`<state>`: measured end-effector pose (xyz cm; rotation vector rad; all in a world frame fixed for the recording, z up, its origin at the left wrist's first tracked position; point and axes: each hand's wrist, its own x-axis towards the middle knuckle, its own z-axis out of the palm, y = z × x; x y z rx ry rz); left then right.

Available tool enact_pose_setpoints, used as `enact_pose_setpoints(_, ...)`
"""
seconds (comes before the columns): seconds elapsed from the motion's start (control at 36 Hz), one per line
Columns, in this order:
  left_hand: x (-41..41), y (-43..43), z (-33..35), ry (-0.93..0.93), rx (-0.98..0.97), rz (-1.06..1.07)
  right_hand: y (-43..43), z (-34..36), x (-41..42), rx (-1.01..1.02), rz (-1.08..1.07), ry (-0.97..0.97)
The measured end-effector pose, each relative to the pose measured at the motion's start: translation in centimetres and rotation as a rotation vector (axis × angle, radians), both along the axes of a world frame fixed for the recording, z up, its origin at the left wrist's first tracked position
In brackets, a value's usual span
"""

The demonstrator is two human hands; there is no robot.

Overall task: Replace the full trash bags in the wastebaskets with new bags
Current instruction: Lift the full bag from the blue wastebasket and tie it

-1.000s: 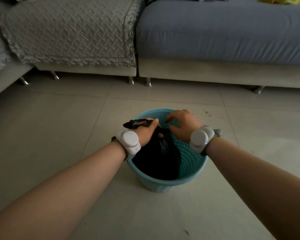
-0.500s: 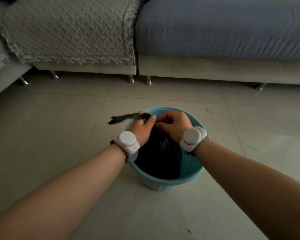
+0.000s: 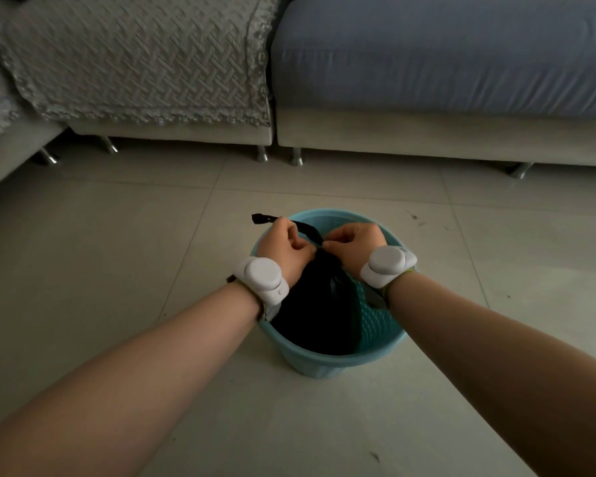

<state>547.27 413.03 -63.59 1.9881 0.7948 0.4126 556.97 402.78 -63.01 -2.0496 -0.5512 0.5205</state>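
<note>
Gripping, with the left hand (image 3: pixel 284 246), a flat twisted strip of the glossy black trash bag (image 3: pixel 317 311); pinching its gathered neck with the right hand (image 3: pixel 353 242), knuckles close together. Bag directly beneath both hands, slumped inside a round turquoise plastic wastebasket (image 3: pixel 375 325) with dimpled inner wall, on smooth pale floor tiles (image 3: pixel 117 253).

Left hand (image 3: pixel 287 247) and right hand (image 3: pixel 353 243) grip the gathered neck of a black trash bag (image 3: pixel 315 311) inside a blue wastebasket (image 3: pixel 341 364) standing on the tiled floor (image 3: pixel 117 253) near a sofa (image 3: pixel 427 132).
</note>
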Motion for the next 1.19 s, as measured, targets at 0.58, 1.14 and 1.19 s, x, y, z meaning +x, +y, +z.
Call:
enact_pose_setpoints(0.58,-0.5,-1.7,0.3,-0.069,0.44,-0.163,0.0,0.9,-0.6,-0.064,0.148,-0.129)
enact_pose_setpoints(1.14,-1.3,0.2,0.5,-0.003,0.374,-0.158,-0.9,0.7,0.3,-0.003,0.339,0.376)
enact_pose_setpoints(1.19,-1.5,0.0,0.5,-0.008,0.318,-0.203,-1.0,0.4,0.5,0.055,0.279,0.462)
